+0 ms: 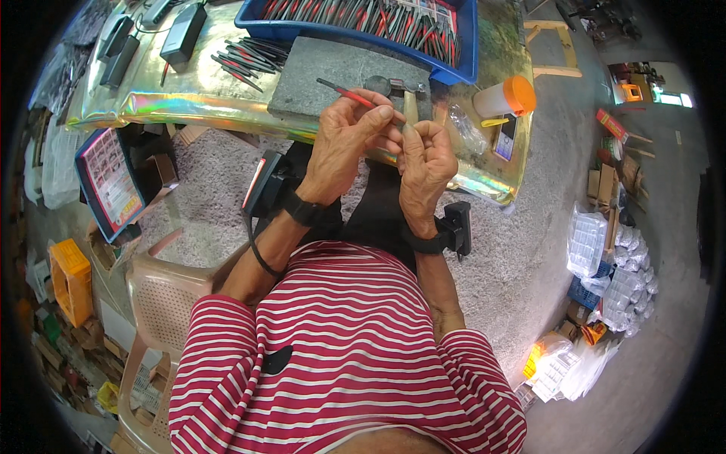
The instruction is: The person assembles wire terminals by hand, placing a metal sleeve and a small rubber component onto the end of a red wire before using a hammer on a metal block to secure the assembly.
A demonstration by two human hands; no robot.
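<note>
A shiny counter (189, 110) bears a grey slab (302, 72); the left hand (342, 140) grasps a red-black rod (344, 92) between its fingers; whether the right hand's fingers (414, 144) grip anything, I cannot tell.

Blue-edged board (113, 185), left of the frame: a sheet of small pictures and print, too small to read.
Blue bin (470, 53), top: red-and-white print at its far side, illegible.
Red box (612, 125), upper right: pale marks, blurred.
White sheets (558, 372), lower right: rows of fine print.
Readable words or numbers: none.
</note>
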